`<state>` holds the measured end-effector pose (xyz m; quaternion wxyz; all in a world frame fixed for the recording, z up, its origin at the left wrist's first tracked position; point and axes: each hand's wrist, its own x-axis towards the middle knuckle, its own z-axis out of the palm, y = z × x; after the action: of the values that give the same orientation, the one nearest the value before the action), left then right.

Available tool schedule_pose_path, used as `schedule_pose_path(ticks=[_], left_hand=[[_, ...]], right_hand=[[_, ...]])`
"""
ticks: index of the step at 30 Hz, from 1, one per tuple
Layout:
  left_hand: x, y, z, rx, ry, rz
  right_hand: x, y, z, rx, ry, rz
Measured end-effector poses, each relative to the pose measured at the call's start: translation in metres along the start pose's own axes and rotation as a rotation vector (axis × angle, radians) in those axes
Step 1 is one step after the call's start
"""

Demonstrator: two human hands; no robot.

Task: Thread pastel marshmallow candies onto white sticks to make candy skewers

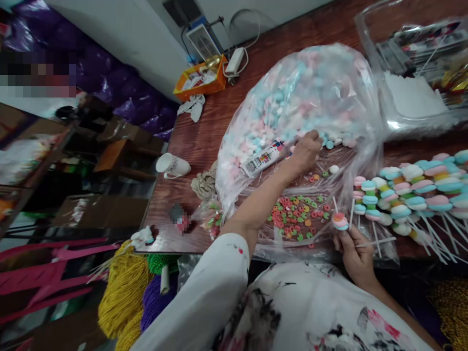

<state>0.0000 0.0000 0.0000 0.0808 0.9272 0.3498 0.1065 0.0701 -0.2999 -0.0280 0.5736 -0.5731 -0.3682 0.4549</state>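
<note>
My left hand (309,150) reaches into the mouth of a large clear plastic bag (373,97) of pink, blue and white marshmallows (288,92). Its fingers are bent down together among the marshmallows, and the tips are hidden. Beside it lies a printed packet (263,158). Near the table edge my right hand (354,249) grips a white stick bearing a pink and white marshmallow (341,222) topped by an orange-red gummy. More white sticks (376,242) stick out between its fingers. Small red, green and orange gummies (292,214) lie spread on plastic between my arms.
Finished-looking marshmallow skewers (420,187) are piled at the right. Behind them stands a clear plastic box (405,122) with wrappers. A white mug (172,165), a crumpled cloth (205,181) and an orange tray (201,80) sit at left. Yellow cord bundles (124,287) hang below the edge.
</note>
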Motion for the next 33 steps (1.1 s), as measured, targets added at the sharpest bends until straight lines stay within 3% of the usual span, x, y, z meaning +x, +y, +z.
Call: schedule_pose_path(ticks=[4, 10, 13, 16, 19, 21, 24, 27, 33], left_hand=[[-0.003, 0.004, 0.008, 0.07, -0.115, 0.025], [0.01, -0.02, 0.006, -0.158, -0.021, -0.047], [0.006, -0.018, -0.001, -0.319, 0.078, -0.135], [-0.021, -0.001, -0.018, -0.711, 0.184, -0.261], [-0.067, 0.027, -0.042, -1.276, 0.104, -0.37], [-0.098, 0.047, -0.057, -1.504, 0.101, -0.449], [-0.134, 0.071, -0.068, -1.634, 0.178, -0.551], [-0.157, 0.084, -0.064, -1.678, 0.266, -0.584], [-0.176, 0.089, -0.045, -1.581, 0.445, -0.469]], right_hand=[[0.001, -0.002, 0.0, 0.022, -0.005, 0.002], [0.003, -0.003, 0.0, 0.029, 0.009, 0.022], [0.005, -0.007, 0.0, 0.082, 0.019, 0.042], [0.006, -0.015, -0.003, 0.056, 0.008, 0.009], [0.007, -0.024, -0.007, -0.078, -0.025, -0.074], [0.008, -0.027, -0.008, -0.175, -0.066, -0.115], [0.007, -0.028, -0.004, -0.258, -0.116, -0.138], [0.004, -0.029, 0.002, -0.293, -0.124, -0.164], [-0.003, -0.032, 0.008, -0.405, -0.111, -0.223]])
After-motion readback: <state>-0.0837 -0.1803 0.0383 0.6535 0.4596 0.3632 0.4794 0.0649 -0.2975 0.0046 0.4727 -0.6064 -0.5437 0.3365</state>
